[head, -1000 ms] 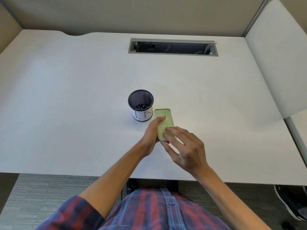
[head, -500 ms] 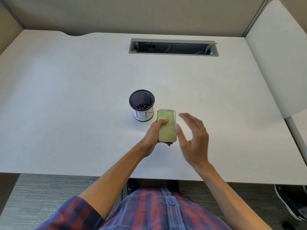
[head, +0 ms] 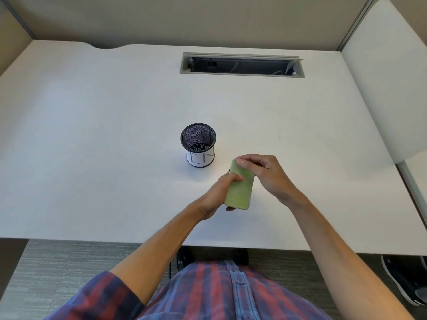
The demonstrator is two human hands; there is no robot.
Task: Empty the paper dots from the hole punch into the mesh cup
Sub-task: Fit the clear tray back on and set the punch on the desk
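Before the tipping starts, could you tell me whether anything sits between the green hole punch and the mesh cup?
Nothing visible does. The hole punch, held in the left hand with the right hand on its far end, sits just right of and nearer than the mesh cup; only bare desk lies between them, and the cup's mouth is open.

The green hole punch point(head: 239, 185) is tilted, just right of the upright black mesh cup point(head: 198, 144) with paper dots point(head: 199, 147) inside.

Mesh cup point(head: 200, 158) label bears dark marker strokes, unreadable.
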